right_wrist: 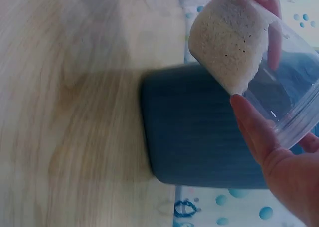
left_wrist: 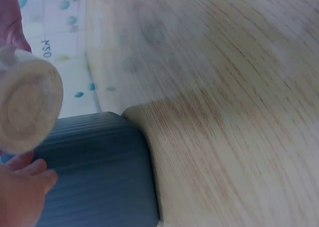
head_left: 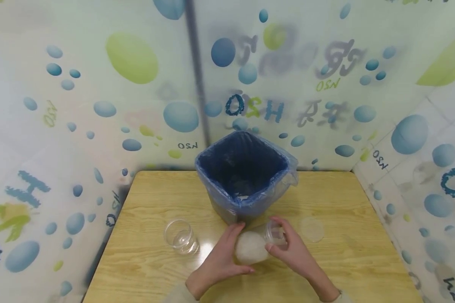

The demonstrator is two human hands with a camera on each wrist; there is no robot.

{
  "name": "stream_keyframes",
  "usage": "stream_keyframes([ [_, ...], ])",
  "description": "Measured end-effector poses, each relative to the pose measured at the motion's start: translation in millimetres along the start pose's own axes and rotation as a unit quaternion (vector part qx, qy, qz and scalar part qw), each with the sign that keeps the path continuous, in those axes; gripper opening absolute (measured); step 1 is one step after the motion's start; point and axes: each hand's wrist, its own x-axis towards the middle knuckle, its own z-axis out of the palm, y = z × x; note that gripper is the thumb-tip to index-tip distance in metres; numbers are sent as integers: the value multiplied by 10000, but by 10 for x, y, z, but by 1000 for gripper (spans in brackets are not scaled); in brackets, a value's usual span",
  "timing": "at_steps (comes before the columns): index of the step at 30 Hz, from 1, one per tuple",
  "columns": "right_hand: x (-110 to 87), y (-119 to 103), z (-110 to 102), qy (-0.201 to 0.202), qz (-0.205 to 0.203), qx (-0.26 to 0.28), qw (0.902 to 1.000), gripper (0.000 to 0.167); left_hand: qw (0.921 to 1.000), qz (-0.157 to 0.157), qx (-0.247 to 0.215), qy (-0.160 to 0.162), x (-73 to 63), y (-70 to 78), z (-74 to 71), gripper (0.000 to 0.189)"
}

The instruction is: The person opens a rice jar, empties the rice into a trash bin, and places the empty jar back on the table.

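A clear plastic jar (right_wrist: 289,87), partly filled with pale grainy stuff (right_wrist: 229,43) with dark specks, is tilted, its mouth toward the right. My right hand (head_left: 293,252) grips it near the rim, thumb on one side and fingers on the other. Around its lower end lies my left hand (head_left: 223,256), thumb and fingers spread; how firmly they touch cannot be told. The left wrist view shows the jar's round base (left_wrist: 30,105) above the left fingers (left_wrist: 37,174). Just behind the hands stands a bin (head_left: 220,206) with a blue liner (head_left: 250,206).
To the left, a clear cup (head_left: 182,237) stands on the wooden table (head_left: 144,265), apparently with some clear liquid low inside. A thin, round, translucent disc (head_left: 312,229) lies flat right of the jar. Patterned curtains (head_left: 155,92) surround the table.
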Motion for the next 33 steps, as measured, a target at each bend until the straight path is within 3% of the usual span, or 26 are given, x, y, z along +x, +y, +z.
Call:
stream_keyframes([
  [3,9,21,67,37,-206,-49,9998,69,9981,164,508,304,11,37,17,122],
  [6,3,8,111,122,-472,-282,9984,70,9917,522,935,706,16,53,25,121],
  [10,-23,-37,140,266,-726,-538,9956,72,9836,875,1224,996,30,82,24,120],
  [18,-65,-225,143,81,-1495,-542,9872,81,9699,1107,1637,1422,55,164,-57,109],
  [22,-66,-418,129,259,-1744,-1422,9740,79,9617,1281,1641,1785,76,163,-112,104],
  [27,-43,-645,118,574,-1463,-2650,9514,73,9496,1434,1837,2098,108,146,-203,106],
  [31,-6,-742,122,575,-1466,-3122,9369,75,9401,1622,1959,2268,145,169,-286,105],
  [33,18,-775,118,608,-1611,-3085,9355,75,9366,1730,1918,2368,166,193,-329,104],
])
